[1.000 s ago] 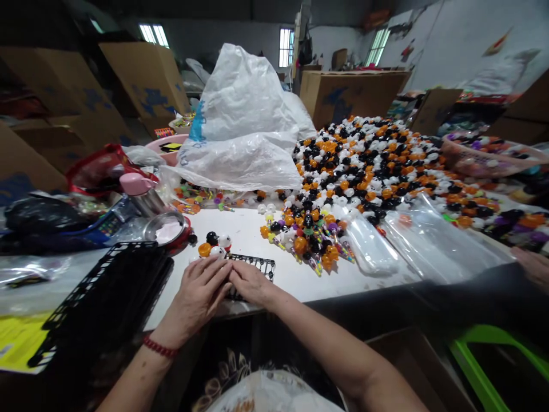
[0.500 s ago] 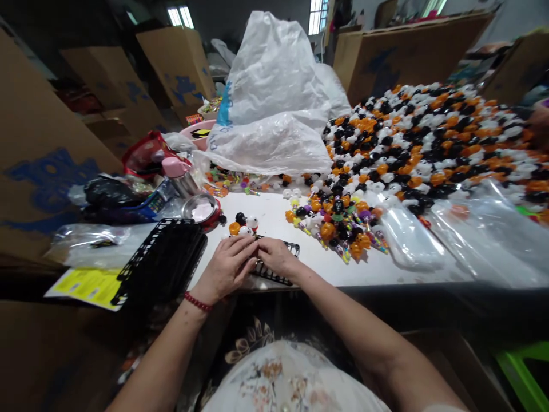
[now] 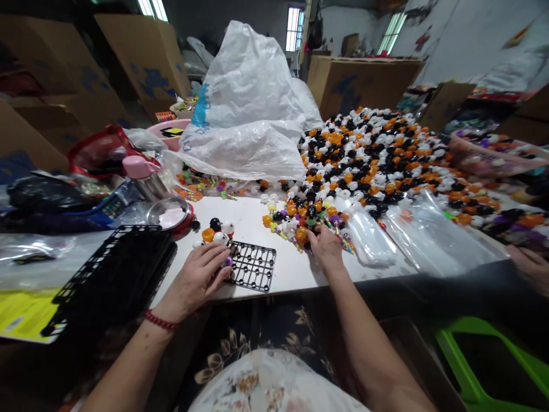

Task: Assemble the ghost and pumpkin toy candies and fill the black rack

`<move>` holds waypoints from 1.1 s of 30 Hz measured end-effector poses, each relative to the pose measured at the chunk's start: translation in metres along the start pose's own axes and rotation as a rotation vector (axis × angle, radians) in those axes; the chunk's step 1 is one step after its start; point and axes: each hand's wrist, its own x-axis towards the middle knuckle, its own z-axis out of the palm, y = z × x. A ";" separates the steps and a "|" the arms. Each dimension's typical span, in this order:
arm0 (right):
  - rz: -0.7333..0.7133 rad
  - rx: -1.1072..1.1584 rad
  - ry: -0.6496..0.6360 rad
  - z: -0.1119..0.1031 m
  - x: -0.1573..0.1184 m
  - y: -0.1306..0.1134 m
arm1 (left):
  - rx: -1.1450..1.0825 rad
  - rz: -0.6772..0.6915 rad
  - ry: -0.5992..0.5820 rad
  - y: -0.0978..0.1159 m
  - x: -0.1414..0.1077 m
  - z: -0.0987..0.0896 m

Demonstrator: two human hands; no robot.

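My left hand (image 3: pixel 201 273), a red bead bracelet at its wrist, rests on the left end of a black plastic grid (image 3: pixel 254 266). Its fingers curl by a small purple piece (image 3: pixel 229 261); whether they grip it is unclear. Black, white and orange pieces (image 3: pixel 208 234) sit just beyond these fingers. My right hand (image 3: pixel 326 248) reaches to the near edge of a small mixed pile (image 3: pixel 300 216), beside an orange pumpkin piece (image 3: pixel 302 235). The thumb and finger are closed together there; what they hold, if anything, is hidden.
Stacked black grids (image 3: pixel 115 274) lie at the left, near a pink-lidded bottle (image 3: pixel 146 177) and a metal bowl (image 3: pixel 170 215). Behind stand a white sack (image 3: pixel 249 86) and a large heap of pieces (image 3: pixel 369 154). Clear bags (image 3: pixel 437 234) lie right, near another person's hand (image 3: pixel 527 266).
My right hand has left the grid and moved right to the small pile, uncovering the grid. My left hand stays at the grid's left end. The view has turned to the right.
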 end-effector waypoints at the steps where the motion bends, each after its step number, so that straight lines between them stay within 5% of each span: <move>1: 0.000 -0.029 0.002 0.002 0.005 0.003 | -0.001 -0.003 0.000 0.000 -0.001 0.001; 8: -0.018 0.095 -0.005 0.010 0.033 -0.005 | 0.008 -0.021 -0.028 0.004 0.000 -0.001; 12: -0.080 0.334 0.087 0.002 0.015 -0.029 | 0.017 -0.031 -0.044 0.008 0.004 -0.004; 15: -0.024 0.730 -0.242 0.015 -0.021 -0.060 | 0.006 -0.030 -0.036 0.009 0.006 -0.004; 18: 0.062 1.056 -0.579 0.048 -0.060 -0.090 | -0.005 -0.033 -0.024 0.009 0.007 -0.003; 21: 0.118 1.194 -0.756 0.082 -0.082 -0.109 | -0.006 -0.032 -0.016 0.009 0.007 -0.002; 25: 0.031 1.011 -0.797 0.100 -0.085 -0.117 | -0.004 -0.032 -0.026 0.008 0.007 -0.003; 29: -0.209 0.647 -0.705 0.093 -0.076 -0.120 | -0.012 -0.045 -0.021 0.008 0.007 -0.003; 33: -0.401 0.586 -0.674 0.084 -0.071 -0.125 | -0.026 -0.046 -0.014 0.007 0.006 -0.002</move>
